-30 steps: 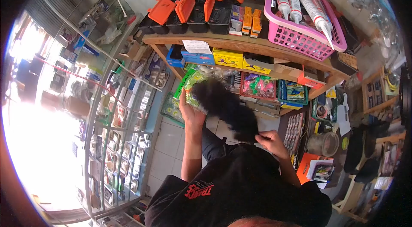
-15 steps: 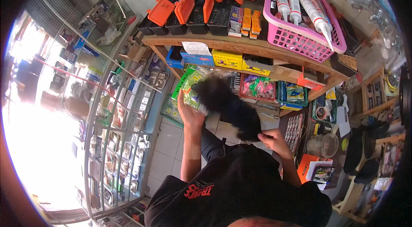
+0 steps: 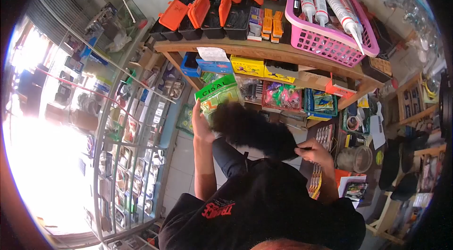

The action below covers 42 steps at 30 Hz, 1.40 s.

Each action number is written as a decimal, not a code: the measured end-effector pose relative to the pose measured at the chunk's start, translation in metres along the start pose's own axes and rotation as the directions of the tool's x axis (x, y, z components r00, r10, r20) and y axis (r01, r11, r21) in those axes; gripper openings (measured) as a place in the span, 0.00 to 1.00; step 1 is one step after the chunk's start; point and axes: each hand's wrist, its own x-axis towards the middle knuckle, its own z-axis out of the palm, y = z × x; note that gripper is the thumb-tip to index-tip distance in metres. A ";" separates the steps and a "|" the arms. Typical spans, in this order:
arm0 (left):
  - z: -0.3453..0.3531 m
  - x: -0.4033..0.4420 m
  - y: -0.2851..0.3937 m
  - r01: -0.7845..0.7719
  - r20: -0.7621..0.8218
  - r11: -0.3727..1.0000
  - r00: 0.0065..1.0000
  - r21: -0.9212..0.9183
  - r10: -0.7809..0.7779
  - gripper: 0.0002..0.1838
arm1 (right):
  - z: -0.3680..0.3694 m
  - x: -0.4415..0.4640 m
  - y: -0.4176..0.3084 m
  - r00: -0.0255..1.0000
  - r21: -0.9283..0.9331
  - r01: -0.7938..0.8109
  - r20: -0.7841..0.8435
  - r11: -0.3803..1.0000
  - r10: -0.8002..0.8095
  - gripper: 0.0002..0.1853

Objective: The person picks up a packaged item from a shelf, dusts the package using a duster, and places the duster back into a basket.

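We see the left hand (image 3: 203,129) with its grip closed on the green packet (image 3: 218,96), and the right hand (image 3: 315,151) with its grip pinching the black duster (image 3: 255,129), whose far end overlaps the packet, near the pink basket's (image 3: 330,44) shelf.

One left hand (image 3: 203,128), one right hand (image 3: 314,152), one fluffy black duster (image 3: 257,131), one packet (image 3: 218,90), one pink basket (image 3: 325,44)

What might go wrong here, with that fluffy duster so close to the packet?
The left hand holds the packet by its edge, so the duster might brush it loose. If the right hand lifts the duster to the shelf, it could catch the open lids or bump the tube whose nozzle pokes over the rim of the basket.
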 end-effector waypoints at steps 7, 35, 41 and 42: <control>-0.011 -0.004 0.000 0.329 0.257 0.903 0.931 -0.275 -0.261 0.33 | -0.044 -0.009 -0.014 0.989 -0.154 0.046 0.144 0.987 -0.023 0.14; -0.010 -0.009 -0.022 0.397 0.138 0.901 0.916 -0.173 -0.377 0.28 | -0.066 -0.024 -0.005 0.985 -0.300 0.134 0.149 0.944 -0.092 0.14; -0.021 -0.011 -0.022 0.369 0.330 0.915 0.894 -0.165 -0.301 0.29 | -0.063 -0.020 0.011 0.997 -0.014 -0.077 -0.016 0.997 0.076 0.15; -0.024 -0.012 -0.023 0.352 0.277 0.926 0.911 -0.137 -0.306 0.29 | -0.060 -0.022 0.004 0.998 -0.071 -0.055 0.014 0.996 0.056 0.15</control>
